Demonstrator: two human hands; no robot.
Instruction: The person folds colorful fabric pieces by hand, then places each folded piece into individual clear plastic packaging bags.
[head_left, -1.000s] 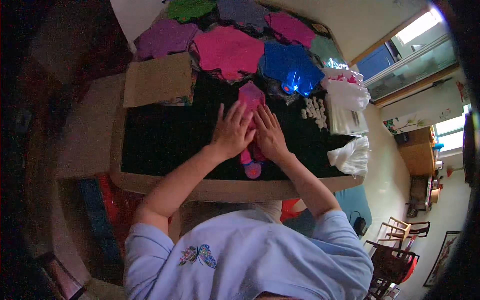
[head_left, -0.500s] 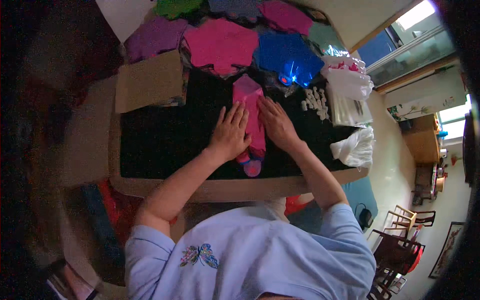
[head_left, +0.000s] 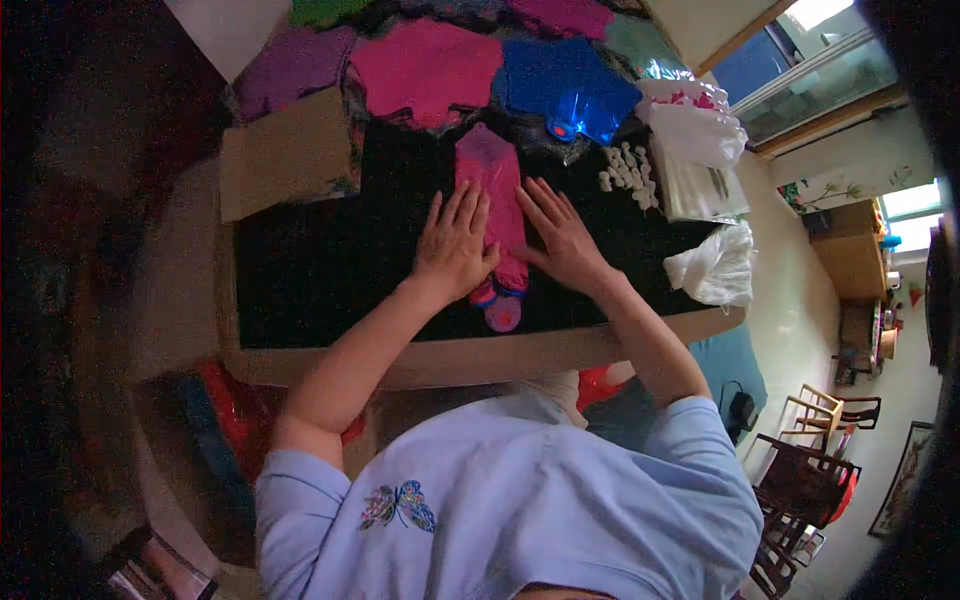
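Observation:
On the dark table top [head_left: 310, 270] in front of me lies a long, narrow bundle of pink folded fabric [head_left: 505, 215]. Its far end comes to a point; at the near end are blue-edged parts and a round pink piece [head_left: 503, 315]. My left hand [head_left: 455, 245] lies flat along the left side of the bundle, fingers extended over its edge. Along the right side rests my right hand [head_left: 562, 235], also flat, with its fingertips at the fabric's edge. Neither hand grips anything.
Pink [head_left: 430, 70], blue [head_left: 565, 85] and purple [head_left: 295, 70] fabric pieces line the far side. A cardboard piece [head_left: 285, 155] sits at the left. At the right are small white pieces [head_left: 628, 178], clear plastic bags [head_left: 695, 185] and a white bundle [head_left: 712, 265].
The scene sits slightly higher in the view. Both hands stay flat on the pink bundle, and its near end with the blue edges shows a little more clearly.

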